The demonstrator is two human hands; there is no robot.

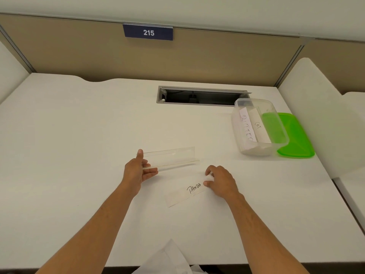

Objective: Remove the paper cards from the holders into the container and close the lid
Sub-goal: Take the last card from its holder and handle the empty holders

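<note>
My left hand (138, 171): closed on the left end of a clear holder (169, 158), thumb on top of its upright face, fingers under the base; the holder runs out toward 3 o'clock from the grip and holds no card. My right hand (221, 181): at 4 o'clock from the holder, fingertips pinching the right end of a card (187, 191) lettered PANDA; the card lies flat on the desk (79, 135), slanting down toward 8 o'clock from the pinch, just beside the holder and apart from it. Container (258, 125): clear, open, at 2 o'clock from both hands and well apart from them, on the desk's right side. Contents: two cards (254, 125) leaning inside, one lettered CAT, the other only partly legible. Lid (294, 135): green, off the container, lying flat on the desk; the container's right edge overlaps it. Cable slot (199, 95): open, dark inside, at 12 o'clock, its right end behind the container. Sign (148, 32): dark blue, numbered 215, on the partition (79, 52) at 12 o'clock. White cloth or paper (173, 258): at 6 o'clock by the near edge, kind not clear.
</note>
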